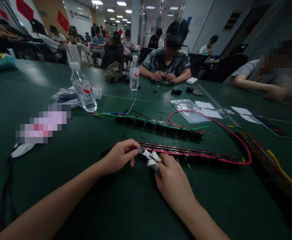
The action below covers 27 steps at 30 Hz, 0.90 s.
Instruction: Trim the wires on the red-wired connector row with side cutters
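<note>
My left hand [119, 156] pinches a thin red wire [132, 147] at the left end of a long dark terminal strip [191, 155] lying on the green table [61, 173]. My right hand [172, 181] grips small white-handled cutters [151, 156], their jaws at the wire just beside my left fingertips. A red cable [232, 135] loops from the strip's right end back toward the middle of the table. A second strip [161, 126] with green and blue wires lies a little farther away.
A bundle of coloured wires [271, 160] lies at the right. Two water bottles [83, 87] [134, 74], plastic bags [189, 110] and paper slips [243, 113] sit farther back. Other people work across the table and at the right.
</note>
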### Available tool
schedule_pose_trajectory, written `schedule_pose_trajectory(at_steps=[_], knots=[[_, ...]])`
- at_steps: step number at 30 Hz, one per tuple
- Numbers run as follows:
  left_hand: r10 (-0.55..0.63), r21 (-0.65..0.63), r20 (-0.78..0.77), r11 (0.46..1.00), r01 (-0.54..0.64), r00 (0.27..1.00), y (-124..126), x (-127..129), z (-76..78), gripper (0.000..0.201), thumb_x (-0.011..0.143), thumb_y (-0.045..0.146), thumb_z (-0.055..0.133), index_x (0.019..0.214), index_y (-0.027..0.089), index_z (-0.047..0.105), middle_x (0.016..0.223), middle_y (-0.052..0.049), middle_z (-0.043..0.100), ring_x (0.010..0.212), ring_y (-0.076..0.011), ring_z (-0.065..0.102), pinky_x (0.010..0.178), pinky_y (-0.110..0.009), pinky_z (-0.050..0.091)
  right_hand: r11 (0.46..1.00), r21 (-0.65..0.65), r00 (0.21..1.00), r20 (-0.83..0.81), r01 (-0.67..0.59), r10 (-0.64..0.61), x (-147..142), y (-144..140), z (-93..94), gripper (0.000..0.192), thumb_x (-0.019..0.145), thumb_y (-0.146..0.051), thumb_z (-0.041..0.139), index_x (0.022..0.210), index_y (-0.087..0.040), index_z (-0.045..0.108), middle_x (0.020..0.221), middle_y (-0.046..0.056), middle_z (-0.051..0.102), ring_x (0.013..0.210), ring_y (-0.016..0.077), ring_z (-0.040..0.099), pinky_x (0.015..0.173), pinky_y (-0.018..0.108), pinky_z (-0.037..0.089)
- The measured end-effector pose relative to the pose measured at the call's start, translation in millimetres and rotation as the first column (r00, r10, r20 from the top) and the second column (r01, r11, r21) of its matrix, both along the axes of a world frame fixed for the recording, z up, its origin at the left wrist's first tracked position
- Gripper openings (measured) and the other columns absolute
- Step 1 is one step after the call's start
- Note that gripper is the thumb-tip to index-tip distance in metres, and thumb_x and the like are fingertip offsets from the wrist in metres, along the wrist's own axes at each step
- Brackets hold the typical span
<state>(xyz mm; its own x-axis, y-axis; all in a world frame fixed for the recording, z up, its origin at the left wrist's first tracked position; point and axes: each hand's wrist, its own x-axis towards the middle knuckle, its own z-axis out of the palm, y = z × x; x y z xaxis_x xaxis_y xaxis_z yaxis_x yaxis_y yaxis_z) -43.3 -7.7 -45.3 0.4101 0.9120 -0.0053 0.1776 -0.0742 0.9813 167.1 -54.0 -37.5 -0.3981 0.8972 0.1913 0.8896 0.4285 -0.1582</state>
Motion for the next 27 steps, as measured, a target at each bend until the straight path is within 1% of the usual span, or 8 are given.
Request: schedule_pose_trajectory(at_steps=[6, 11, 19, 27], knots=[[0.009, 0.011, -0.008, 1.000, -0.009, 1.000, 0.1, 0.2, 0.5, 0.011, 0.090, 0.023, 0.053, 0.097, 0.016, 0.058, 0.068, 0.004, 0.058, 0.051, -0.0099, 0.059, 0.053, -0.023, 0.046, 0.999, 0.038, 1.000, -0.009, 0.001, -0.001, -1.5, -1.3, -4.1, 0.018, 0.080, -0.005, 0.057, 0.091, -0.016, 0.066, 0.110, 0.013, 0.059, 0.097, 0.0269, 0.055, 0.081, 0.040, 0.049], [0.003, 0.002, -0.002, 1.000, -0.003, 1.000, 0.1, 0.7, 1.5, 0.011, 0.090, 0.021, 0.053, 0.098, 0.015, 0.058, 0.067, 0.004, 0.058, 0.050, -0.0097, 0.058, 0.053, -0.023, 0.046, 1.000, 0.019, 1.000, -0.010, 0.009, -0.009, -3.4, -2.1, -4.9, 0.018, 0.080, -0.004, 0.057, 0.091, -0.014, 0.067, 0.107, 0.013, 0.059, 0.097, 0.0264, 0.054, 0.083, 0.039, 0.048], [0.002, 0.001, -0.007, 1.000, -0.002, 1.000, 0.6, 0.5, 0.6, 0.010, 0.090, 0.020, 0.053, 0.097, 0.015, 0.058, 0.068, 0.003, 0.058, 0.051, -0.0095, 0.058, 0.054, -0.023, 0.047, 0.998, -0.049, 0.998, -0.049, 0.030, -0.032, -3.3, -1.6, -2.1, 0.018, 0.085, -0.006, 0.052, 0.086, -0.015, 0.067, 0.102, 0.009, 0.061, 0.091, 0.0224, 0.056, 0.078, 0.035, 0.047], [-0.002, 0.014, -0.005, 1.000, 0.002, 1.000, 0.8, 0.7, 0.6, 0.010, 0.090, 0.021, 0.053, 0.096, 0.015, 0.057, 0.070, 0.003, 0.058, 0.051, -0.0092, 0.058, 0.053, -0.022, 0.047, 0.996, -0.079, 0.997, -0.060, 0.039, -0.044, -3.0, -1.0, -0.9, 0.016, 0.082, -0.006, 0.054, 0.084, -0.015, 0.068, 0.100, 0.008, 0.061, 0.091, 0.0219, 0.058, 0.078, 0.033, 0.047]])
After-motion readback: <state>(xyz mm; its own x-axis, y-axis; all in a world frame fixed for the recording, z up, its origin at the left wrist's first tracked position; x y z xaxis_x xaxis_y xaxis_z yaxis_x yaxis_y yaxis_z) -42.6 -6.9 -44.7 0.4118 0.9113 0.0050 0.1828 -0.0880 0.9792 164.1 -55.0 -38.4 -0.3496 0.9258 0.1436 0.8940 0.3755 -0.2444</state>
